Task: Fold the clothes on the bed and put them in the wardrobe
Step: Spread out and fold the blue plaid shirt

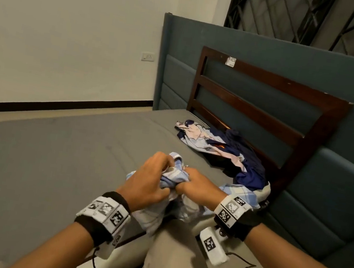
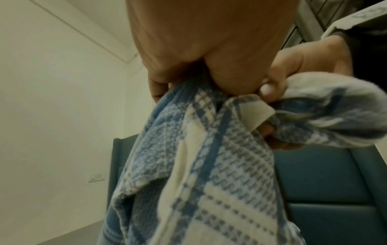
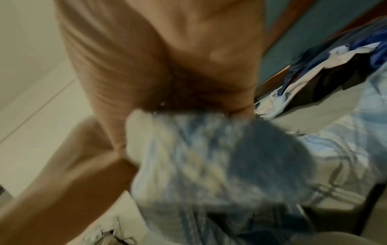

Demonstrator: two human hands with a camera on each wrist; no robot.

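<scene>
You're gripping the blue-and-white checked garment (image 1: 174,176) with both hands, left hand (image 1: 148,182) and right hand (image 1: 198,186) bunching the cloth close together above your lap, the rest draping down over your thigh. The pile of clothes (image 1: 221,149) is lying on the bed (image 1: 55,151), against the wooden headboard (image 1: 267,96).

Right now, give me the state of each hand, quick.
Left hand: fingers curled round the blue-and-white checked garment, holding it.
Right hand: gripping the same garment, close beside the left.
</scene>
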